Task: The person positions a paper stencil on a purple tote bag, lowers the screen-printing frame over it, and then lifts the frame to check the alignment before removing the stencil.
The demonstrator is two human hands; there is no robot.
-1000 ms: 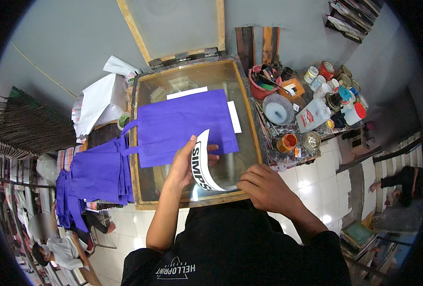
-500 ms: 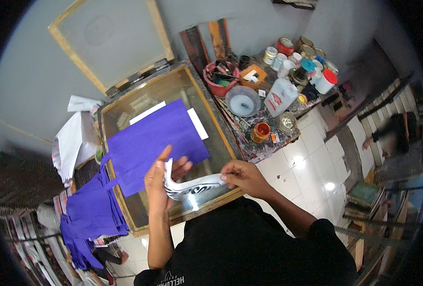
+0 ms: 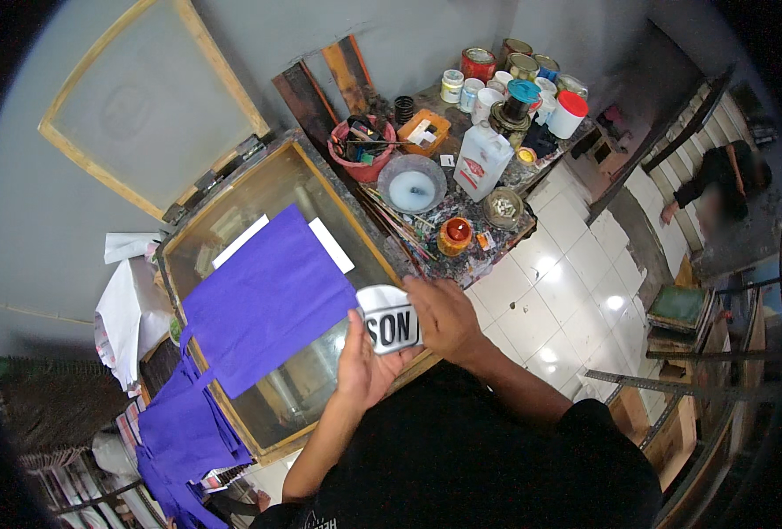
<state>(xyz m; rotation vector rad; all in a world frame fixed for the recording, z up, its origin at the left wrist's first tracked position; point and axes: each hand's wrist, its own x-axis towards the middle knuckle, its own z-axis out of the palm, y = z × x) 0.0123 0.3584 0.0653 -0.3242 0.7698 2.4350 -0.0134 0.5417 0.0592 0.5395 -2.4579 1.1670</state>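
A curved white sheet with bold black lettering [image 3: 392, 326] is sitting between the two hands, above the near edge of a glass-topped bench [image 3: 303, 375]. The left hand [image 3: 371, 368] is cupping it, fingers partly bent beneath and thumb lying along its left edge. The right hand [image 3: 446, 319] is covering its right end with fingers close together; whether they are gripping it, I cannot tell.

Just beyond, a purple bag [image 3: 267, 295] is lying flat on the glass, with a white strip [image 3: 331, 245] showing past its right edge. More purple bags [image 3: 192, 432] are hanging in a pile at left. Behind the glass, a wood-framed screen [image 3: 157, 106] is standing raised. To the right, a paint-stained side bench [image 3: 477, 263] is carrying an orange jar [image 3: 454, 236], a pale bowl [image 3: 411, 187] and a white jug [image 3: 481, 163].
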